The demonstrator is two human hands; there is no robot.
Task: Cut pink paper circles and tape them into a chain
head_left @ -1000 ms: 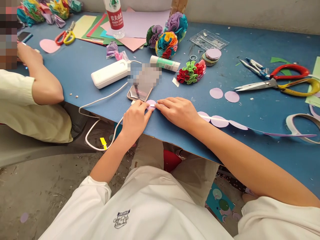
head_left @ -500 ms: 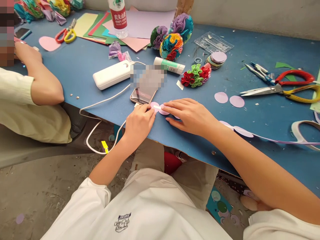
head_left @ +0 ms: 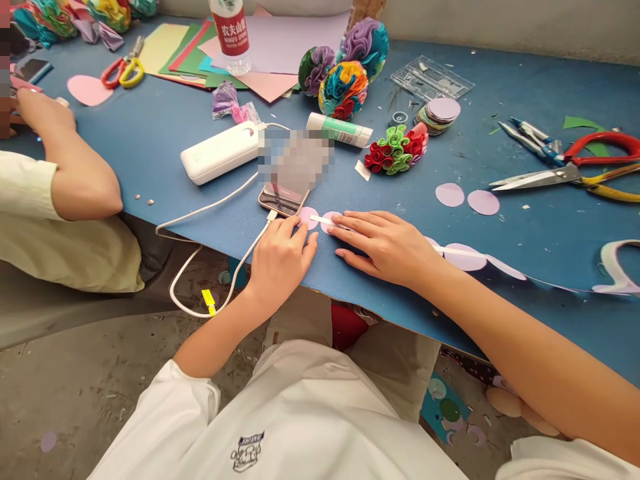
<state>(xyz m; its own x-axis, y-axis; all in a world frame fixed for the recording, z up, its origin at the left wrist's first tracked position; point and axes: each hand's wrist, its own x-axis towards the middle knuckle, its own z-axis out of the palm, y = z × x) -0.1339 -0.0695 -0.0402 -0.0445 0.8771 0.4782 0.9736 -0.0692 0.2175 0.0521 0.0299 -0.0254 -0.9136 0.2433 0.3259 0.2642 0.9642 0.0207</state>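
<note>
Lilac paper circles (head_left: 309,219) lie in a row near the table's front edge, with a narrow white strip (head_left: 319,219) across them. My left hand (head_left: 281,259) rests at the left end of the row, fingers slightly bent and apart, fingertips at the edge of the end circle. My right hand (head_left: 383,245) lies flat over the strip with its fingers spread, covering part of the row. Beyond my right wrist, the strip continues over another lilac circle (head_left: 465,257) and trails to the right. Just above my left hand lies a phone (head_left: 283,199) with a cable plugged in.
Two loose lilac circles (head_left: 483,202) lie near large scissors (head_left: 540,177). A glue stick (head_left: 340,130), a white power bank (head_left: 220,153), a quilled paper piece (head_left: 395,150) and a water bottle (head_left: 233,40) stand behind. A co-worker's arm (head_left: 83,173) rests at left.
My left hand has drawn slightly down from the end circle, showing more of it and the strip's end. My right hand stays on the row, fingers flat. The view has shifted slightly.
</note>
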